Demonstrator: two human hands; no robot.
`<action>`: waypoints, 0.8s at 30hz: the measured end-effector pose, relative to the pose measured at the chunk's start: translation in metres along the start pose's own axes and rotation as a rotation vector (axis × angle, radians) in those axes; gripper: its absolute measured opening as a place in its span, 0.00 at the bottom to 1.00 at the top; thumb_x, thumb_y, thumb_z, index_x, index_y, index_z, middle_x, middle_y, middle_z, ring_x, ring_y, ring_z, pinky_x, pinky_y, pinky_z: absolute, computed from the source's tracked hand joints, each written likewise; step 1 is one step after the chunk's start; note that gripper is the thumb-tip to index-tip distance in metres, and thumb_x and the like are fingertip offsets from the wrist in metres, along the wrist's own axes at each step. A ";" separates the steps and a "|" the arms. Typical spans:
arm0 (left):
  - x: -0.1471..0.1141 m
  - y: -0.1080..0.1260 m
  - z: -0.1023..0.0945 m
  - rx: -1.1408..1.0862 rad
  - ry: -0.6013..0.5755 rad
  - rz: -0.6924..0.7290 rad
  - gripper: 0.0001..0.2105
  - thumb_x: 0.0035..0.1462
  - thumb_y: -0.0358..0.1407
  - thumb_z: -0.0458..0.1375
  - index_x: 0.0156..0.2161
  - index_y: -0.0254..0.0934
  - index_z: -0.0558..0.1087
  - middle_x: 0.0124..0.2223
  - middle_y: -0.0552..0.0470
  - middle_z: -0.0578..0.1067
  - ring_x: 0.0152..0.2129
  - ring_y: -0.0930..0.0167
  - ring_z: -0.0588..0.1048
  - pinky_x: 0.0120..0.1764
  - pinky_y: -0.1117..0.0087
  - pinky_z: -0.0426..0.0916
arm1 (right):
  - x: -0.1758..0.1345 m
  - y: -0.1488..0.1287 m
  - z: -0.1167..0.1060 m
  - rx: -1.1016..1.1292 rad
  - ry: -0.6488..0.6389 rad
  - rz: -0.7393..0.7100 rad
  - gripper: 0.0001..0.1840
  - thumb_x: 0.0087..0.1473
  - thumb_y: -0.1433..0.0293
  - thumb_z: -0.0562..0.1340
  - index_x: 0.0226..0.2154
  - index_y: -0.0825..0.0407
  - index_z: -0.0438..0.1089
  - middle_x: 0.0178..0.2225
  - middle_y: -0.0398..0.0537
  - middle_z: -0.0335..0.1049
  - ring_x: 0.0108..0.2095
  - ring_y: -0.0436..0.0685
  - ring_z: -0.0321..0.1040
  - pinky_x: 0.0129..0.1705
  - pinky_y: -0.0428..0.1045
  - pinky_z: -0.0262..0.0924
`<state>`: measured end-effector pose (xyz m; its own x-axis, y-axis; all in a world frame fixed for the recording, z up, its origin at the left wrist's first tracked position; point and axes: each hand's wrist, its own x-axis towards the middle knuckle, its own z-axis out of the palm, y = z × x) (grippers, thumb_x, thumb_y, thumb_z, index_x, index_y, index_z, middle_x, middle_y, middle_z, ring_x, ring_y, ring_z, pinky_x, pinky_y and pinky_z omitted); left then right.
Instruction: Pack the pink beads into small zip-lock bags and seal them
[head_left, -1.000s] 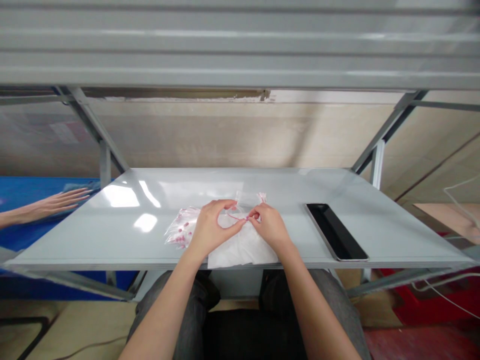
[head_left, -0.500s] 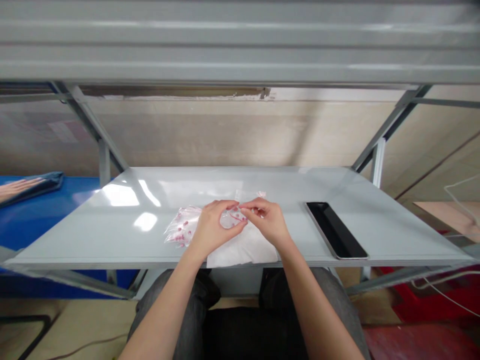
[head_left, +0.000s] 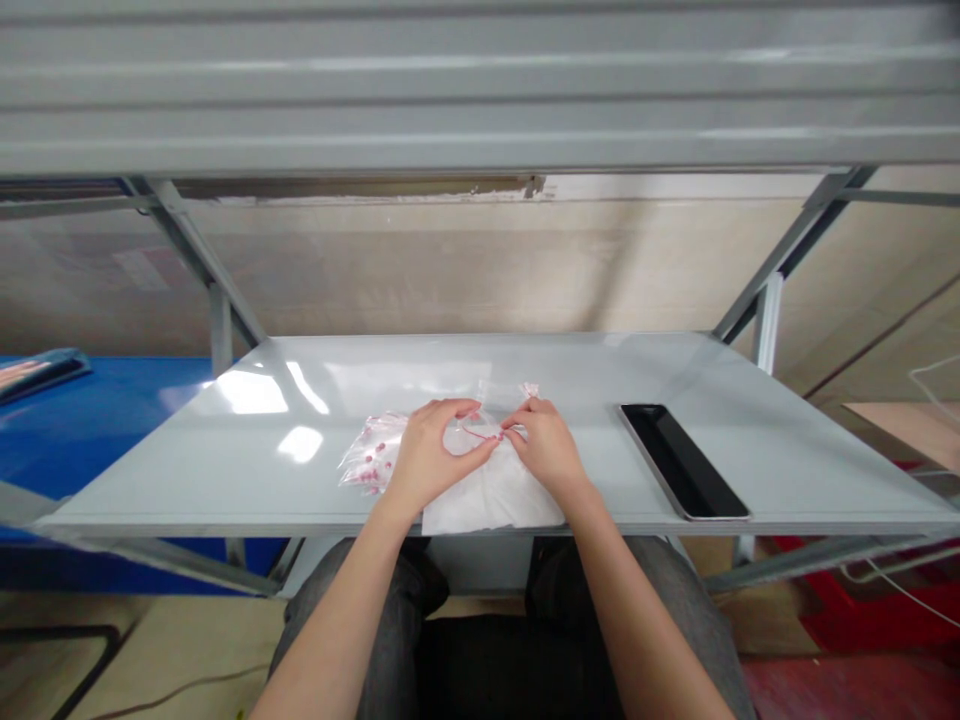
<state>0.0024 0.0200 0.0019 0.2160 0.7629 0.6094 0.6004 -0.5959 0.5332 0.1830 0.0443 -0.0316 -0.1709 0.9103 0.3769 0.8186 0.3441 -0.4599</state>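
My left hand (head_left: 435, 448) curves into a C above the table, with a thin red cord (head_left: 475, 433) running across its gap to the thumb tip. Small red bits show where the thumb meets the cord. My right hand (head_left: 546, 445) pinches the cord's right end between thumb and fingertips, close to my left thumb. Under both hands lies a white sheet (head_left: 487, 502), like tissue or cloth. Left of my left hand rests a clear plastic bag (head_left: 371, 455) with pink-red pieces in it, partly covered by the hand.
A dark-screened phone or tablet (head_left: 682, 462) lies to the right on the grey table (head_left: 795, 470). A small pink-and-white item (head_left: 529, 389) sits beyond my right hand. Metal struts flank the table, and a shelf hangs overhead. At far left, a blue surface (head_left: 135, 410) holds a dark folded item (head_left: 52, 372).
My right hand has drawn slightly away from my left fingertips and lower, so the red cord shows between them. At far left, another person's hand has mostly withdrawn; the view shifted slightly.
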 end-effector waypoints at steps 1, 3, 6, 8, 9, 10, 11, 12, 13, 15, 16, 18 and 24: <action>0.000 0.000 0.000 0.001 0.001 -0.002 0.16 0.48 0.37 0.67 0.43 0.39 0.73 0.40 0.49 0.80 0.37 0.64 0.78 0.43 0.60 0.72 | 0.000 0.000 -0.001 0.017 0.014 0.002 0.08 0.51 0.78 0.64 0.31 0.53 0.79 0.34 0.53 0.71 0.41 0.60 0.66 0.46 0.54 0.61; 0.000 0.000 0.000 0.002 0.002 -0.008 0.16 0.48 0.37 0.67 0.43 0.38 0.73 0.40 0.49 0.80 0.37 0.64 0.78 0.44 0.60 0.71 | 0.001 -0.003 -0.006 0.112 0.076 0.002 0.07 0.51 0.78 0.64 0.30 0.53 0.78 0.32 0.52 0.71 0.39 0.59 0.66 0.45 0.53 0.61; -0.001 0.001 0.001 0.010 -0.011 -0.010 0.16 0.48 0.38 0.67 0.43 0.39 0.73 0.40 0.49 0.80 0.38 0.64 0.77 0.44 0.59 0.71 | 0.001 -0.012 -0.017 0.379 0.202 -0.002 0.05 0.51 0.74 0.65 0.31 0.52 0.78 0.30 0.48 0.72 0.31 0.55 0.65 0.36 0.50 0.61; -0.001 0.002 0.002 0.016 -0.022 -0.011 0.16 0.48 0.38 0.66 0.43 0.39 0.73 0.41 0.49 0.80 0.38 0.64 0.77 0.45 0.58 0.71 | 0.000 -0.019 -0.022 0.535 0.208 -0.017 0.04 0.51 0.71 0.65 0.31 0.51 0.78 0.29 0.47 0.72 0.27 0.52 0.62 0.30 0.48 0.58; -0.001 0.002 0.002 0.017 -0.027 -0.012 0.16 0.49 0.37 0.66 0.43 0.39 0.73 0.41 0.49 0.80 0.39 0.63 0.77 0.45 0.58 0.71 | 0.000 -0.022 -0.024 0.584 0.186 -0.025 0.04 0.51 0.70 0.66 0.31 0.51 0.78 0.29 0.47 0.73 0.27 0.52 0.62 0.29 0.47 0.57; -0.001 0.003 0.002 0.017 -0.029 -0.014 0.15 0.49 0.37 0.66 0.43 0.39 0.73 0.41 0.49 0.80 0.39 0.63 0.77 0.46 0.57 0.71 | -0.001 -0.025 -0.024 0.613 0.158 -0.031 0.04 0.50 0.69 0.67 0.30 0.51 0.79 0.28 0.46 0.73 0.26 0.51 0.61 0.28 0.47 0.56; -0.001 0.003 0.002 0.019 -0.029 -0.016 0.15 0.48 0.36 0.66 0.43 0.39 0.73 0.41 0.49 0.80 0.39 0.63 0.77 0.46 0.57 0.70 | -0.001 -0.027 -0.024 0.629 0.135 -0.033 0.04 0.49 0.69 0.67 0.30 0.51 0.79 0.28 0.46 0.72 0.26 0.51 0.61 0.28 0.47 0.56; -0.001 0.003 0.002 0.023 -0.028 -0.016 0.15 0.48 0.36 0.65 0.43 0.39 0.73 0.41 0.48 0.80 0.39 0.63 0.77 0.46 0.57 0.70 | -0.002 -0.028 -0.024 0.637 0.119 -0.031 0.04 0.49 0.69 0.67 0.29 0.50 0.79 0.27 0.46 0.72 0.26 0.50 0.60 0.28 0.47 0.56; -0.001 0.003 0.002 0.028 -0.027 -0.015 0.15 0.48 0.35 0.65 0.43 0.39 0.73 0.41 0.48 0.80 0.39 0.62 0.77 0.46 0.56 0.70 | -0.003 -0.029 -0.023 0.643 0.108 -0.030 0.04 0.49 0.68 0.67 0.29 0.50 0.79 0.26 0.45 0.71 0.25 0.50 0.59 0.28 0.47 0.56; -0.001 0.002 0.002 0.042 -0.033 -0.009 0.16 0.47 0.33 0.65 0.43 0.39 0.73 0.41 0.48 0.79 0.39 0.62 0.77 0.47 0.56 0.70 | -0.004 -0.031 -0.022 0.652 0.082 -0.038 0.04 0.48 0.68 0.67 0.29 0.49 0.79 0.28 0.45 0.69 0.25 0.49 0.59 0.28 0.46 0.57; -0.001 0.001 0.001 0.053 -0.039 -0.004 0.17 0.46 0.32 0.65 0.44 0.39 0.72 0.41 0.48 0.79 0.40 0.61 0.76 0.47 0.56 0.69 | -0.005 -0.033 -0.021 0.657 0.067 -0.040 0.04 0.47 0.68 0.68 0.29 0.49 0.79 0.30 0.45 0.68 0.26 0.49 0.60 0.28 0.46 0.58; -0.001 0.000 0.001 0.079 -0.045 0.008 0.18 0.45 0.31 0.65 0.44 0.39 0.72 0.42 0.48 0.78 0.40 0.61 0.76 0.47 0.56 0.69 | -0.007 -0.035 -0.021 0.675 0.042 -0.012 0.04 0.44 0.69 0.69 0.27 0.50 0.78 0.35 0.48 0.67 0.31 0.51 0.65 0.28 0.46 0.61; -0.001 0.002 0.000 0.044 0.040 0.022 0.21 0.47 0.35 0.67 0.47 0.38 0.67 0.40 0.50 0.74 0.37 0.65 0.75 0.44 0.61 0.69 | -0.008 -0.038 -0.024 0.837 -0.018 0.104 0.03 0.43 0.70 0.65 0.23 0.52 0.72 0.33 0.49 0.71 0.36 0.55 0.71 0.30 0.47 0.67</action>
<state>0.0036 0.0176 0.0027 0.1996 0.7384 0.6442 0.6289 -0.6007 0.4936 0.1663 0.0189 0.0020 -0.1321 0.9479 0.2900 0.1549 0.3087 -0.9384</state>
